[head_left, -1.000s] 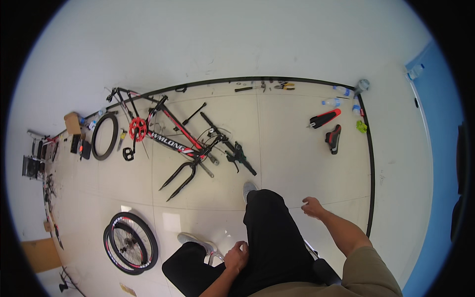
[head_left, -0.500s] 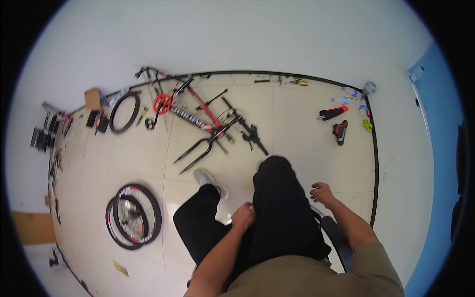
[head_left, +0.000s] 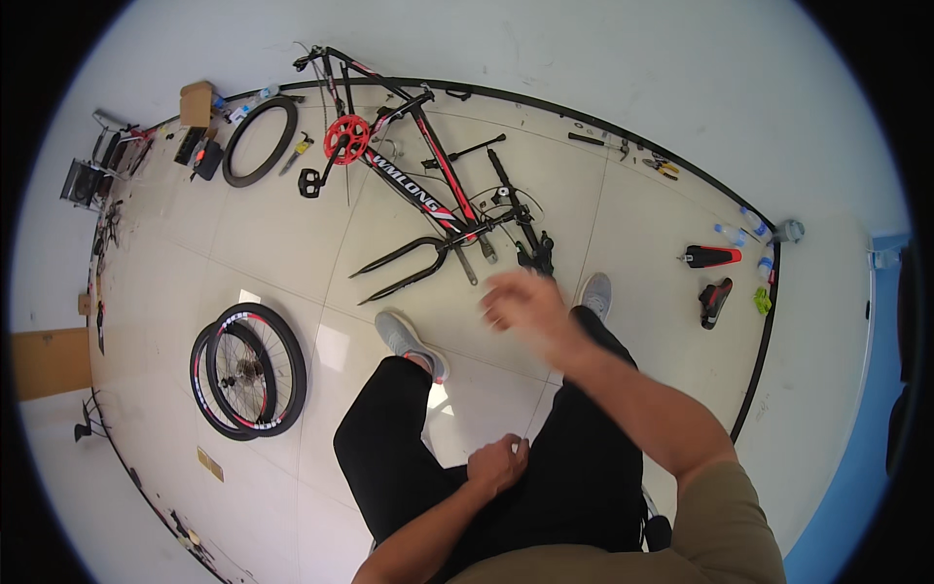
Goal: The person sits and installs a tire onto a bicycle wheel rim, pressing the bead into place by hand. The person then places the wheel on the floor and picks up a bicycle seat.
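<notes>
Right hand (head_left: pixel 520 304) blurring in mid-air, fingers loosely spread, holding nothing, left hand (head_left: pixel 498 463) curling closed on black trouser thigh, black-and-red tubular bike frame (head_left: pixel 420 185) lying on glossy tiled floor (head_left: pixel 282 243) ahead, paired spoked wheels (head_left: pixel 248 370) lying left.

Pale square tiles (head_left: pixel 292 243) are covering the floor, their grout lines bending toward the picture's rim. A white wall (head_left: pixel 584 49) is running along the far side, meeting the floor at a dark baseboard (head_left: pixel 545 100) that is curving round to the right. A blue panel (head_left: pixel 856 438) is standing at the right edge. A brown board (head_left: pixel 44 362) is lying at the left. Bright light is falling on the tiles, making a glare patch (head_left: pixel 334 347) near the middle.
</notes>
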`<state>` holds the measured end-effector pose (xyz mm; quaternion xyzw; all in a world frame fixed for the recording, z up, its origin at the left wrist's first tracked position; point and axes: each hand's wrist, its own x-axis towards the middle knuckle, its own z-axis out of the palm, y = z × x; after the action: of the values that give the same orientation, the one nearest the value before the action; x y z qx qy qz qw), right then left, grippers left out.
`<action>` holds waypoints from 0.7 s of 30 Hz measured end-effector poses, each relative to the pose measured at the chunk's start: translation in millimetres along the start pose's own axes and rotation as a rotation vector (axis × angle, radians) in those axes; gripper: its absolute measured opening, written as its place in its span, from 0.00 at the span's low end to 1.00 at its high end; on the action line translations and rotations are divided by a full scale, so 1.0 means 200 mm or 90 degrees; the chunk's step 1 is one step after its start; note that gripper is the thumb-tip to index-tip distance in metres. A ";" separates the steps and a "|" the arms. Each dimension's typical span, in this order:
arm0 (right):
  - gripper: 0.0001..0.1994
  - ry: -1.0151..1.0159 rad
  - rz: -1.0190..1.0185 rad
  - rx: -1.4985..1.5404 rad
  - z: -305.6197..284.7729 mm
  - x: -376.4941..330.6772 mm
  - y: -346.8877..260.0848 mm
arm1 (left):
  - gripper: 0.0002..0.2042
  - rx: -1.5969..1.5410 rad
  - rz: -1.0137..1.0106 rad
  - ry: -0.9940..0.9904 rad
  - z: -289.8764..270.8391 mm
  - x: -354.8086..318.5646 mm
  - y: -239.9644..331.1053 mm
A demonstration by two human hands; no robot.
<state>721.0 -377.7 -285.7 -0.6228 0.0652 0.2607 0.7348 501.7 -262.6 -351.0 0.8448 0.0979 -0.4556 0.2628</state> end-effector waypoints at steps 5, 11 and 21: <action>0.15 -0.187 0.013 -0.264 0.20 0.03 0.42 | 0.20 0.008 0.047 -0.033 -0.04 0.08 0.11; 0.17 -0.140 0.052 -0.466 -0.08 0.02 0.58 | 0.23 0.040 0.085 -0.072 -0.13 0.21 0.26; 0.16 0.145 -0.076 -0.226 -0.55 0.03 0.39 | 0.25 0.064 0.129 -0.035 -0.09 0.31 0.54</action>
<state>715.5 -472.9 -380.2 -0.7705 0.0641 0.1522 0.6157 592.9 -347.9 -355.0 0.8498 -0.0177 -0.4539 0.2673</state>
